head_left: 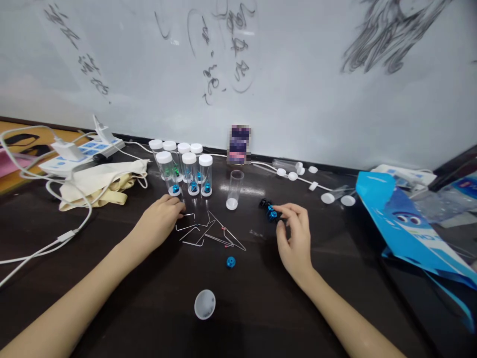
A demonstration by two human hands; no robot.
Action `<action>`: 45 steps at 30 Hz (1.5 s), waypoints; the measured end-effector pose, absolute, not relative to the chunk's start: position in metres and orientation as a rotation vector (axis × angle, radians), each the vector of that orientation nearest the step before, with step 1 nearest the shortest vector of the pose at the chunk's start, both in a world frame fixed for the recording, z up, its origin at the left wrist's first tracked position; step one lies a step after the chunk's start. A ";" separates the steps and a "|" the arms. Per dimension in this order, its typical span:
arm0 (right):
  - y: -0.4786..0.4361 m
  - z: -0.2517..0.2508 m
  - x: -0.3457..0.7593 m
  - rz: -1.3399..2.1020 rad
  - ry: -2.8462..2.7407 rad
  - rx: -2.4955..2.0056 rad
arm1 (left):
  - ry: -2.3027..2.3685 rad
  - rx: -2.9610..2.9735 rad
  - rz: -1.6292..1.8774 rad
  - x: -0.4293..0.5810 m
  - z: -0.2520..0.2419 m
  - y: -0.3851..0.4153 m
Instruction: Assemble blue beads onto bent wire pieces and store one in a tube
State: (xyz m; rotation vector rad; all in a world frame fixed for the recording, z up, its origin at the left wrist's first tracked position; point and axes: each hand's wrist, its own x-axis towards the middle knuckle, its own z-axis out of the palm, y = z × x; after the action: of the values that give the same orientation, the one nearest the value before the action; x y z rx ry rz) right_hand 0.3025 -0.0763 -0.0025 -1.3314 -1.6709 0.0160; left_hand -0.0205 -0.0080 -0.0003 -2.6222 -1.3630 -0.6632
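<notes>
My left hand (pixel 161 217) rests palm down on the dark table, its fingers loosely bent, beside several thin bent metal wires (pixel 194 229); nothing shows in it. My right hand (pixel 295 233) reaches with its index finger to small blue round pieces (pixel 272 213) beside small black pieces (pixel 264 203); thumb and index are apart. A clear uncapped tube (pixel 235 190) with a white base stands upright between my hands. Nearer to me lie a single blue round piece (pixel 231 262) and a white cap (pixel 204 304), hollow side up.
Several white-capped tubes (pixel 189 171) holding coloured pieces stand behind my left hand. White caps (pixel 292 176) and empty tubes (pixel 340 193) lie at the back right. A blue bag (pixel 410 223) is at right; a power strip (pixel 84 155), cables and cream cloth bag (pixel 104 184) at left. A whiteboard stands behind.
</notes>
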 end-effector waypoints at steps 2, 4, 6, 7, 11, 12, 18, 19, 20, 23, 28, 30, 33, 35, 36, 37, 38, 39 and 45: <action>-0.083 -0.002 0.294 0.030 -1.772 -1.248 | -1.344 -2.649 -0.532 -0.016 -0.001 -0.007; -0.088 -0.002 0.290 0.034 -1.873 -1.168 | -1.324 -2.663 -0.482 -0.011 -0.002 -0.007; -0.090 -0.004 0.288 0.048 -1.949 -1.106 | -1.316 -2.659 -0.451 -0.008 -0.001 -0.009; -0.090 -0.004 0.288 0.059 -1.973 -1.086 | -1.319 -2.652 -0.424 -0.008 -0.001 -0.009; -0.089 -0.004 0.290 0.091 -1.982 -1.082 | -1.341 -2.626 -0.397 -0.006 0.002 -0.014; -0.089 -0.004 0.290 0.098 -1.974 -1.088 | -1.358 -2.618 -0.455 -0.004 0.004 -0.016; -0.092 -0.004 0.281 0.418 -1.933 -1.053 | -1.409 -2.846 -1.164 0.033 0.013 -0.049; -0.094 -0.004 0.278 0.510 -1.930 -1.021 | -1.423 -2.932 -1.256 0.042 0.012 -0.057; -0.095 -0.005 0.275 0.597 -1.916 -0.989 | -1.449 -2.995 -1.359 0.051 0.010 -0.064; -0.099 -0.005 0.267 0.808 -1.814 -0.916 | -1.496 -3.192 -1.523 0.070 0.005 -0.080; -0.097 -0.004 0.267 0.976 -1.641 -0.849 | -1.458 -3.313 -1.474 0.072 0.003 -0.079; -0.094 -0.005 0.270 0.984 -1.493 -0.922 | -1.426 -3.280 -1.250 0.066 0.003 -0.072; -0.089 -0.007 0.274 0.925 -1.356 -1.033 | -1.221 -3.205 -0.832 0.058 0.001 -0.063; -0.088 -0.007 0.276 0.887 -1.352 -1.094 | -1.164 -3.163 -0.677 0.056 0.000 -0.061; -0.087 -0.008 0.277 0.876 -1.363 -1.119 | -1.154 -3.142 -0.633 0.057 -0.001 -0.062; -0.087 -0.008 0.277 0.867 -1.379 -1.138 | -1.151 -3.119 -0.607 0.058 -0.001 -0.063; -0.087 -0.008 0.276 0.859 -1.394 -1.152 | -1.149 -3.096 -0.591 0.059 -0.002 -0.064; -0.087 -0.008 0.276 0.851 -1.410 -1.161 | -1.147 -3.075 -0.582 0.061 -0.002 -0.065; -0.089 -0.008 0.275 0.820 -1.461 -1.181 | -1.095 -3.029 -0.501 0.068 -0.008 -0.067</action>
State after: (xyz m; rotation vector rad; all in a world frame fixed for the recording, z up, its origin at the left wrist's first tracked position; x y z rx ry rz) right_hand 0.2747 -0.0887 -0.0080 -1.1812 -1.4609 0.8204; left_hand 0.0683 -0.0674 -0.0084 -3.0287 -1.0946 -0.5006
